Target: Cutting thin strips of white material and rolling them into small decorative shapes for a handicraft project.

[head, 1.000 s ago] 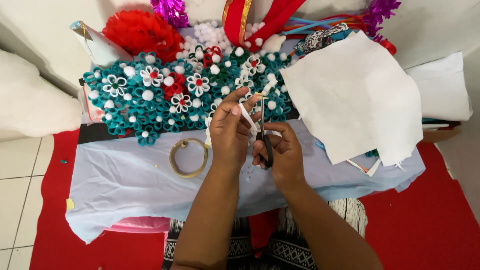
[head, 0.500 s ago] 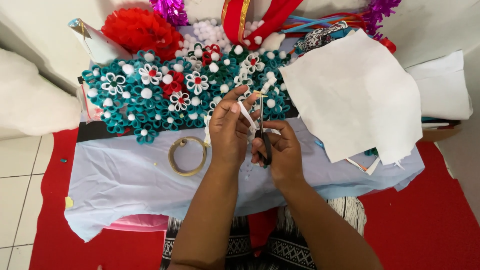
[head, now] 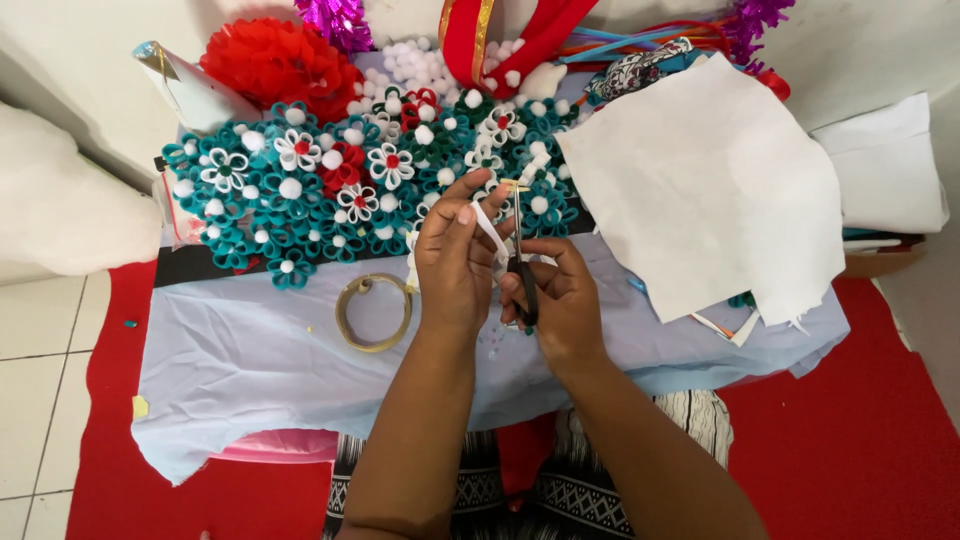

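My left hand point(head: 455, 262) pinches a narrow white strip point(head: 490, 230) between thumb and fingers, holding it up over the table. My right hand point(head: 560, 300) grips black-handled scissors point(head: 521, 270) with the blades pointing up along the strip. Both hands meet above a pale blue cloth point(head: 270, 370), just in front of a mat of teal, white and red rolled paper flowers point(head: 330, 200).
A tape roll point(head: 374, 312) lies left of my hands. White paper sheets point(head: 720, 190) lie at the right, more white sheets point(head: 885, 165) beyond. A red pompom point(head: 275, 60), purple tinsel point(head: 335, 15) and red ribbon point(head: 500, 30) sit at the back. Red carpet point(head: 880, 420) surrounds the table.
Both hands have stayed in nearly the same spot; the fingers and scissors shifted only slightly on the white strip.
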